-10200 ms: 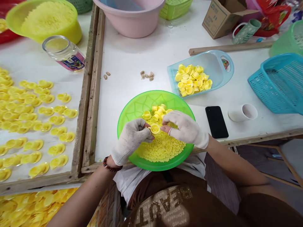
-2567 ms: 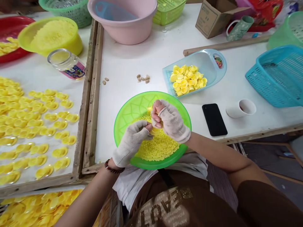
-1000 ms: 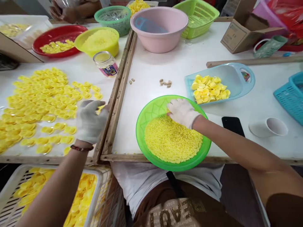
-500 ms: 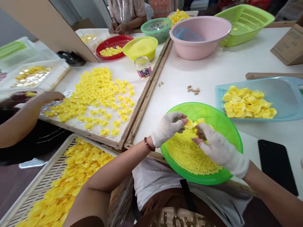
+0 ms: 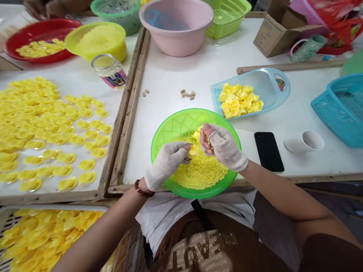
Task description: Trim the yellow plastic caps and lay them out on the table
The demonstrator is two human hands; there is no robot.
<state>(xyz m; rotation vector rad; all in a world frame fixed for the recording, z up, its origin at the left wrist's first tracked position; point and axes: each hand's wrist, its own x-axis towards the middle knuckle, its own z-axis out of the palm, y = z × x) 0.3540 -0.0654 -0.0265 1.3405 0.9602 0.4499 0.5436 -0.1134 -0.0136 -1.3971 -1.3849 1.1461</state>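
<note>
My left hand point(image 5: 168, 160), in a white fingertip-less glove, pinches a small round yellow plastic cup point(image 5: 193, 151) between thumb and fingers. It hovers over a bright green basin point(image 5: 167, 130) that holds a heap of yellow granules point(image 5: 200, 174). Beside it, on the right, my right hand point(image 5: 222, 146) is gloved the same way, its fingers curled inward around a few granules. The two hands are apart. More yellow cups point(image 5: 197, 134) lie in the basin behind the hands, partly hidden by the right one.
A light blue scoop tray point(image 5: 268, 96) of yellow cups lies behind the basin. On the right are a phone point(image 5: 269, 151), a white cup point(image 5: 303, 142) and a blue basket point(image 5: 340, 109). Leftward, past a wooden edge point(image 5: 129, 109), many yellow pieces point(image 5: 36, 109) cover the table, near a jar point(image 5: 109, 71).
The view has swung right, bringing the white cup, blue basket and mug into sight. My right hand has lifted slightly away from the left, its fingers curled tighter. My left still holds the yellow cup.
</note>
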